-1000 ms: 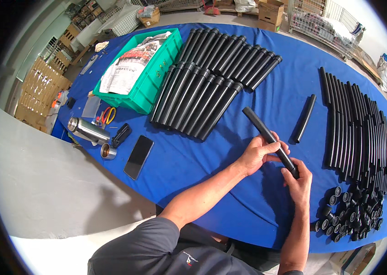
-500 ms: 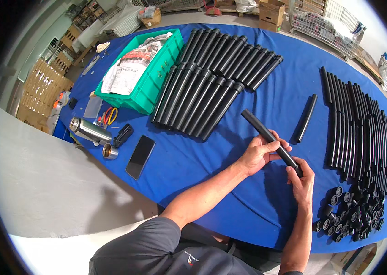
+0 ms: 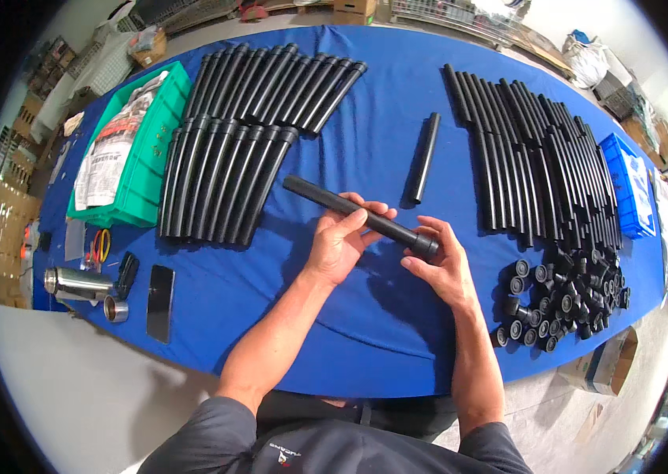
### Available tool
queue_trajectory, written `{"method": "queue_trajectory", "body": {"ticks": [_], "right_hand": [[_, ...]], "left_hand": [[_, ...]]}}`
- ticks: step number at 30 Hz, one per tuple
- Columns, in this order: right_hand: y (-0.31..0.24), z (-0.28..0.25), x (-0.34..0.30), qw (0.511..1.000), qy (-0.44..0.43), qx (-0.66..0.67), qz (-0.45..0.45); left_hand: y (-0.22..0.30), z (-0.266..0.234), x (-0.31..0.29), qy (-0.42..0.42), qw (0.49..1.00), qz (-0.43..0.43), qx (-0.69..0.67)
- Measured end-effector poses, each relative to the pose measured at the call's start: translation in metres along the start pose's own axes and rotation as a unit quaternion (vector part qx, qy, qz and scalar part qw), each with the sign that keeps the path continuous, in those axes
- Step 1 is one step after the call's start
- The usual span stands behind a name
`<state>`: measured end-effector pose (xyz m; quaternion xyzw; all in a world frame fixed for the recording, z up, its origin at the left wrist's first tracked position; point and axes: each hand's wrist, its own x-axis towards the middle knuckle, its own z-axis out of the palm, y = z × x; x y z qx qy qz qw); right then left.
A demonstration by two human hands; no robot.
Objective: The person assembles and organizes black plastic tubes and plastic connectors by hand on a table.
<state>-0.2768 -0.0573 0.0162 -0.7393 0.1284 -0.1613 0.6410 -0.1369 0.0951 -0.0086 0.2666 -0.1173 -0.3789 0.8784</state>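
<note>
A black plastic tube slants across the middle, its bare end up to the left. My left hand is closed round its middle, thumb on top. A wider black cap sits on the tube's lower right end. Around that cap my right hand is spread, thumb and fingers apart; whether the palm touches the cap is hidden. Beyond my hands a single black tube lies on the blue cloth.
Capped tubes lie in two rows at the left, by a green crate with newspaper. Bare tubes and loose caps cover the right, near a blue bin. A phone and steel flask are front left.
The view has swung to the right. The tube lies flatter now, and my right hand's fingers have loosened from its end, so the cap shows. My left hand keeps its hold.
</note>
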Motion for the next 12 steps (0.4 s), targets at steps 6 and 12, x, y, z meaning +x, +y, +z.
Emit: {"method": "queue_trajectory", "body": {"ticks": [6, 12], "right_hand": [[-0.012, 0.004, -0.005, 0.968, 0.029, -0.217, -0.12], [0.002, 0.0, -0.004, 0.981, 0.01, -0.184, -0.058]], "left_hand": [[0.001, 0.004, -0.005, 0.022, 0.999, -0.024, 0.015], [-0.008, 0.002, 0.0, 0.035, 0.998, -0.009, 0.058]]}}
